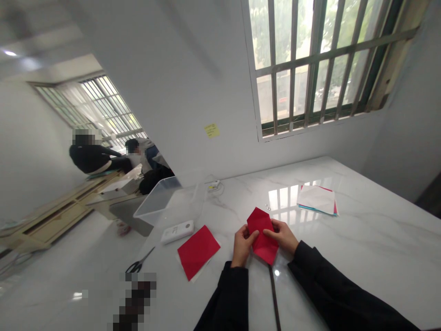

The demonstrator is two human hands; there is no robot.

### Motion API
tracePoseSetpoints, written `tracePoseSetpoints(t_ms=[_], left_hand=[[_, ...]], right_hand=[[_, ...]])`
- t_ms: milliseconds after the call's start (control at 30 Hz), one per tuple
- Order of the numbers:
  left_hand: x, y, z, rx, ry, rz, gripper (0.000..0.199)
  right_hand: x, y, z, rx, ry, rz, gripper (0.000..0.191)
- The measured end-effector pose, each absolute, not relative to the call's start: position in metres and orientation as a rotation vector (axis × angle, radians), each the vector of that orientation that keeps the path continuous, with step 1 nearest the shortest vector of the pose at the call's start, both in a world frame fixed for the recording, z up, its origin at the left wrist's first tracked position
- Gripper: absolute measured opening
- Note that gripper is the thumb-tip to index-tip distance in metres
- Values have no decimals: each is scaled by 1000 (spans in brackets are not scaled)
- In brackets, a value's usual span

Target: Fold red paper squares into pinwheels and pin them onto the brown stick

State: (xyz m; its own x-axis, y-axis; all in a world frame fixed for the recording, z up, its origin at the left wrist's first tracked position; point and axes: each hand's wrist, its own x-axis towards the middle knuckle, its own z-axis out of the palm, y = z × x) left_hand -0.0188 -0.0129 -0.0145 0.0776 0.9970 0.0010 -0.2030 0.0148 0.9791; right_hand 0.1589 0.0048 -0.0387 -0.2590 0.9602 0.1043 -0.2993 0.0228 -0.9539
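Observation:
A folded red paper (262, 233) with pointed top and bottom ends is held just above the white marbled table (358, 239). My left hand (243, 243) grips its left edge, with the thumb lying on the front. On the right edge, my right hand (283, 235) pinches the paper, its thumb also on the front. The fingers behind the paper are hidden. Flat on the table to the left lies a red sheet (199, 252) over a pale one.
Left of the red sheet are a white device (177, 232), black scissors (138, 263) and a clear plastic bin (168, 202). Stacked papers (317, 199) lie at the back right. Two people (93, 156) are in the far left background.

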Motion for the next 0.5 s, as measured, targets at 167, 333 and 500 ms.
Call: tracePoseSetpoints(t_ms=[167, 333, 500], left_hand=[[-20, -13, -14, 1088, 993, 1220, 43], [-20, -14, -14, 1094, 981, 1206, 47], [-19, -13, -13, 1091, 996, 1185, 54]], right_hand=[[159, 4, -37, -802, -1209, 1472, 49], [158, 3, -35, -816, -1218, 1445, 47], [158, 3, -38, -781, -1225, 1451, 45]])
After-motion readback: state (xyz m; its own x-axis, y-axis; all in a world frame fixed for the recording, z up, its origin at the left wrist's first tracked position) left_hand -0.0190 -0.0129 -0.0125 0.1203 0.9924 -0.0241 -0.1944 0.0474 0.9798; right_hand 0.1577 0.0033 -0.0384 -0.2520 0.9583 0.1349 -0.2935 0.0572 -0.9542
